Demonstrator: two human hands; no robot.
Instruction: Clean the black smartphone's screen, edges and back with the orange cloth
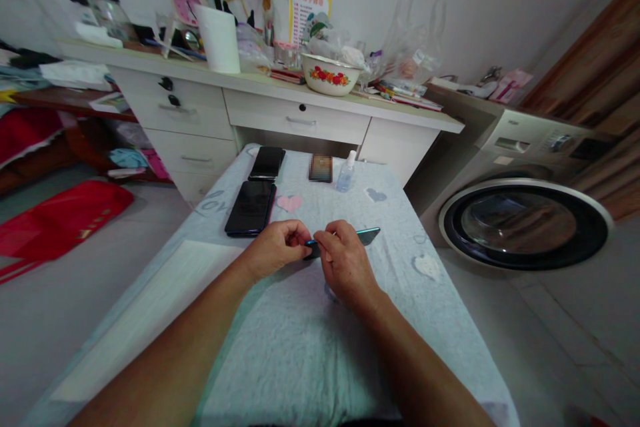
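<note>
A dark phone with a teal edge (pixel 369 235) is tilted on its side just above the cloth-covered table (pixel 295 347). My left hand (pixel 284 245) grips its left end between thumb and fingers. My right hand (pixel 345 257) is closed over the phone's near side, its fingertips pinched at the edge close to the left end. Whether a small item sits in that pinch is hidden. Left of my hands lies a black phone (pixel 251 208), screen up. Behind it is a second black phone (pixel 267 163).
Farther back stand a clear spray bottle (pixel 345 173) and a small brown-framed card-like item (pixel 321 168). A white desk (pixel 300 117) with a flowered bowl (pixel 331 75) and a white cylinder (pixel 218 39) borders the far side. At right is a washing machine (pixel 520 147).
</note>
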